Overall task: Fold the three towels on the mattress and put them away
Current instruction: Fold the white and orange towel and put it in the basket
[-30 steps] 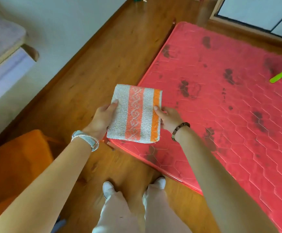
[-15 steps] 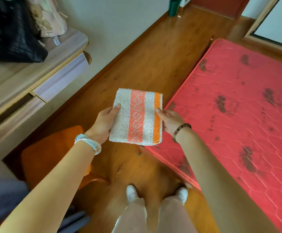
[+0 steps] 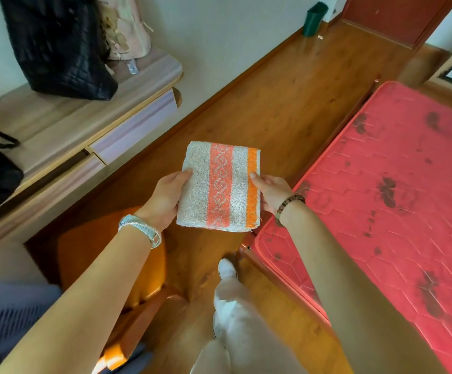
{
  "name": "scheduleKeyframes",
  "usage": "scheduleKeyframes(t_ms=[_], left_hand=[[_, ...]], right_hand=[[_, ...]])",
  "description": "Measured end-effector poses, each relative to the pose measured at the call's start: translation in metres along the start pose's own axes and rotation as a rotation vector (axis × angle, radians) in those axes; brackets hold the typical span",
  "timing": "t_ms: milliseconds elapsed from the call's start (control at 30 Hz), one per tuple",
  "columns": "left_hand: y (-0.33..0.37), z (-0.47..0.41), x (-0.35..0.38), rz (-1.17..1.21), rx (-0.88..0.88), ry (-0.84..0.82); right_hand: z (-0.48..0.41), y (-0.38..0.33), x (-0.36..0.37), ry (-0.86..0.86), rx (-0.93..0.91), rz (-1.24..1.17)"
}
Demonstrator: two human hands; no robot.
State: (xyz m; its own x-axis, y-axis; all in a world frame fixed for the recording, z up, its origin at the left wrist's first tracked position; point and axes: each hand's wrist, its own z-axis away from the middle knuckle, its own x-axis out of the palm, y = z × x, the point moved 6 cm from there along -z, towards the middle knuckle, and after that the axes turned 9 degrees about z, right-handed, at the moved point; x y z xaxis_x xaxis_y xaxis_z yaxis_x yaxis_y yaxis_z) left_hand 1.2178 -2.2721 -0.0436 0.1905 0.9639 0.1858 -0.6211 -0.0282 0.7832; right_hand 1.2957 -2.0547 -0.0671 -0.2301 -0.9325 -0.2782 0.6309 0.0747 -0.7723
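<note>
Head view: folded towel (image 3: 219, 186) is in mid-air over the floor (image 3: 273, 103), just beside the near corner of the mattress (image 3: 381, 198), not touching it. It is a small flat rectangle, grey-white with a patterned coral stripe and an orange band along the right edge. Layers show at the bottom edge.

Left hand (image 3: 165, 198) grips the left edge, thumb on top, fingers hidden underneath. Right hand (image 3: 270, 193) pinches the right edge the same way, thumb by the orange band. Hands are apart, towel held flat between them. Bangle (image 3: 141, 229) on left wrist, bead bracelet (image 3: 289, 202) on right.

At left is a desk (image 3: 71, 122) with a pale drawer (image 3: 135, 125), and I cannot tell if the drawer is fully shut. Black bag (image 3: 57, 44) sits on top. Orange chair (image 3: 84, 252) is below the left arm. Green bin (image 3: 313, 18) is far off by the wall.

Progress, as a judgement: folding of this towel looks finished, so it is at the put-away step and not yet set down anywhere. The visible part of the mattress carries no towel. The other two towels are not in view, so I cannot tell if they are folded or stored. The storage spot is not shown, and the desk side is only a guess. Left to do: place this one, plus whatever is pending on the other two
</note>
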Motion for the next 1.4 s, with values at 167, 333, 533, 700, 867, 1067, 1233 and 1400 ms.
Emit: scheduleKeyframes(t_ms=[167,333,533,700,867,1067,1233,1400], left_hand=[[0.027,-0.045,0.007,0.000,0.004,0.051],[0.061,-0.098,0.034,-0.048,-0.033,0.021],[0.109,-0.154,0.065,-0.094,-0.013,-0.051],[0.144,-0.192,0.087,-0.134,-0.013,-0.095],[0.176,-0.236,0.113,-0.172,-0.040,-0.148],[0.214,-0.296,0.145,-0.181,-0.046,-0.190],[0.262,-0.353,0.174,-0.210,-0.035,-0.244],[0.304,-0.409,0.202,-0.283,-0.042,-0.339]], right_hand=[[-0.041,-0.018,-0.002,-0.046,0.059,-0.082],[-0.087,-0.038,-0.018,-0.038,0.119,-0.199],[-0.135,-0.078,-0.039,-0.006,0.102,-0.311],[-0.162,-0.113,-0.056,0.049,0.082,-0.342],[-0.190,-0.142,-0.073,0.092,0.079,-0.400],[-0.241,-0.171,-0.094,0.148,0.088,-0.473],[-0.293,-0.206,-0.109,0.219,0.085,-0.542],[-0.337,-0.240,-0.125,0.295,0.086,-0.594]])
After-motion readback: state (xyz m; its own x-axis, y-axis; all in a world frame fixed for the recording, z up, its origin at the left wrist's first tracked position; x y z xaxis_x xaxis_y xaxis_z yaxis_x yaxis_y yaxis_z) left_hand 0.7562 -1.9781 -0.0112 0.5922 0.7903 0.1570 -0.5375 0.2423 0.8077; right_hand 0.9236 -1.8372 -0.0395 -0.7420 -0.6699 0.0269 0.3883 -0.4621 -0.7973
